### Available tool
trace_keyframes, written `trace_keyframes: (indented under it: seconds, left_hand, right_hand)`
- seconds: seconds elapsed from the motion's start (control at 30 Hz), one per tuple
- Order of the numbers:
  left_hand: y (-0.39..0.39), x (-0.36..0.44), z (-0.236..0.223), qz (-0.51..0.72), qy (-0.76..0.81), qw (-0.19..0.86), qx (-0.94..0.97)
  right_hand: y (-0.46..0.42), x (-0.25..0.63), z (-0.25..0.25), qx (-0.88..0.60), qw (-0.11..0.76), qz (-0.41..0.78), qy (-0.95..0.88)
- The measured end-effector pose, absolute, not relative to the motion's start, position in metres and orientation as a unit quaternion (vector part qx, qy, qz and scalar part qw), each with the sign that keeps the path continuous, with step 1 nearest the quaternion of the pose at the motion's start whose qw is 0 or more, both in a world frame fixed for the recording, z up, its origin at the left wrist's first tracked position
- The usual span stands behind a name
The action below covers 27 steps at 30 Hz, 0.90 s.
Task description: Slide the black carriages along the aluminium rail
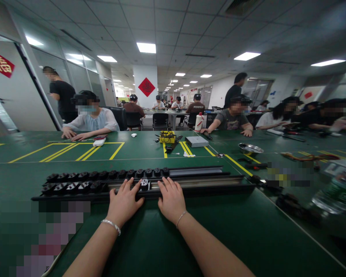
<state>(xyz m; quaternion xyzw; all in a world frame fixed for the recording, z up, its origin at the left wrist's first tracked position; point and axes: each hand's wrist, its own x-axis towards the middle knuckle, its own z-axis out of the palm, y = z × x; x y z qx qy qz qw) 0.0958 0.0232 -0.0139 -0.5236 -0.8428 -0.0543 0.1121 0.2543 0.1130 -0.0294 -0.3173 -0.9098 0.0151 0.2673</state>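
Two long black rails point(213, 187) lie side by side across the table, each with a channel along its top. Several round black socket-like modules point(129, 174) fill the left and middle of the far rail, and more point(72, 187) sit at the near rail's left end. A single module point(145, 184) with a pale marked face stands apart in the near rail, between my hands. My left hand point(123, 202) rests on the near rail just left of it, fingers spread. To its right, my right hand point(172, 200) lies on the same rail with fingers stretched out. Neither hand grasps anything visible.
The green table point(219, 231) carries yellow tape lines. Farther back are a yellow object with black cable point(167, 136), a grey box point(196, 141) and a metal bowl point(250, 148). A plastic bottle point(336, 192) lies at right. Co-workers sit across the table.
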Motion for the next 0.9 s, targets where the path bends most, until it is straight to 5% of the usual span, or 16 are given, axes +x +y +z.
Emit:
trace_keyframes:
  seconds: [0.9]
  left_hand:
    - [0.0233, 0.0981, -0.0111, -0.059, -0.846, 0.107, -0.520]
  right_hand:
    - [0.1119, 0.2548, -0.0282, -0.322, 0.258, 0.003, -0.911]
